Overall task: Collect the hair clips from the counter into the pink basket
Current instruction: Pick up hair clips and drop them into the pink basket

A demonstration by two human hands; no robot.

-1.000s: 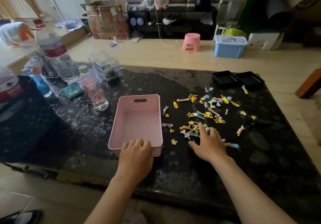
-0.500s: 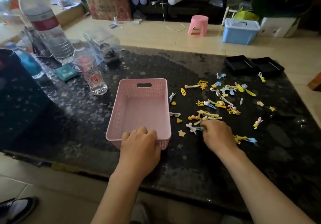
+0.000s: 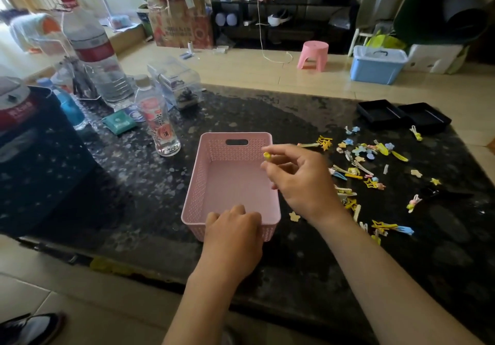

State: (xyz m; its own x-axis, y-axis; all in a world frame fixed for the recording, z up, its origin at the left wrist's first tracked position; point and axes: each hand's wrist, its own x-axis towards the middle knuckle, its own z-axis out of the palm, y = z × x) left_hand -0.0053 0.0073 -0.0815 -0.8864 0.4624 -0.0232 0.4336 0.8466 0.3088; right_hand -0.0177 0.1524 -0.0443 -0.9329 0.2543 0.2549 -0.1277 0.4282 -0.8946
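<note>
The pink basket (image 3: pixel 198 173) stands on the dark speckled counter (image 3: pixel 294 111), with nothing visible inside it. My left hand (image 3: pixel 234 229) grips its near rim. My right hand (image 3: pixel 300 181) hovers over the basket's right edge, pinching a small yellow hair clip (image 3: pixel 266 155) between thumb and forefinger. Several colourful hair clips (image 3: pixel 367 168) lie scattered on the counter to the right of the basket, among them a yellow star piece (image 3: pixel 294 216) close to my right wrist.
A small clear bottle (image 3: pixel 158 125) stands left of the basket, with a big water bottle (image 3: pixel 93 50), a green packet (image 3: pixel 119 122) and a clear box (image 3: pixel 174 82) behind it. Two black trays (image 3: pixel 401 114) sit at the counter's far right. A dark bin (image 3: pixel 32 151) fills the left side.
My right hand closed on a yellow clip from the pile, lifted it and carried it left over the basket. My left hand stayed on the basket's near rim.
</note>
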